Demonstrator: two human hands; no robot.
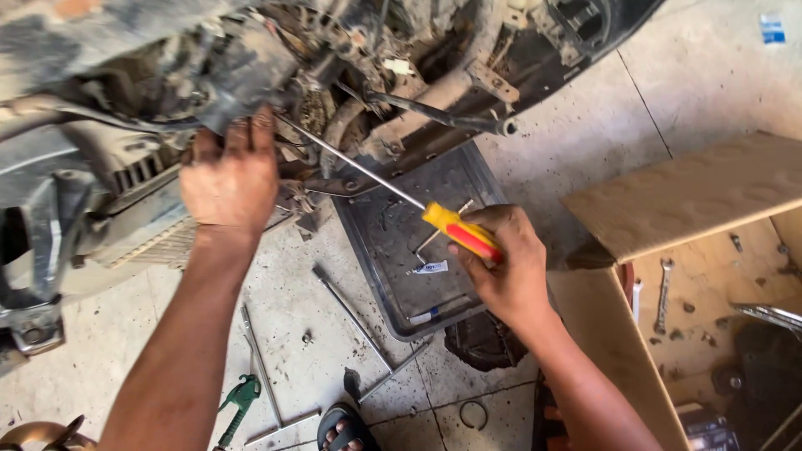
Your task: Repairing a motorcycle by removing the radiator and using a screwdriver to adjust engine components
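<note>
Grime coats the engine [167, 92] where the left hand [230, 175] presses, fingers spread and grasping nothing. The right hand [505, 267] clenches a yellow-and-red screwdriver [401, 196] over the dark tray's [372, 276] upper edge, shaft tip reaching the engine.

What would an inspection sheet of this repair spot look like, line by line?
Surface: stained concrete floor.
Job's things: screwdriver, yellow-red handle, shaft reaching into the grimy engine.
Clutter: dark tray, T-wrench, green pliers, wooden box holding a spanner.
Grippers: left hand pressed on the engine; right hand gripping the screwdriver.
Cables: wires hang in the engine.
Surroundings: sandalled foot.
</note>
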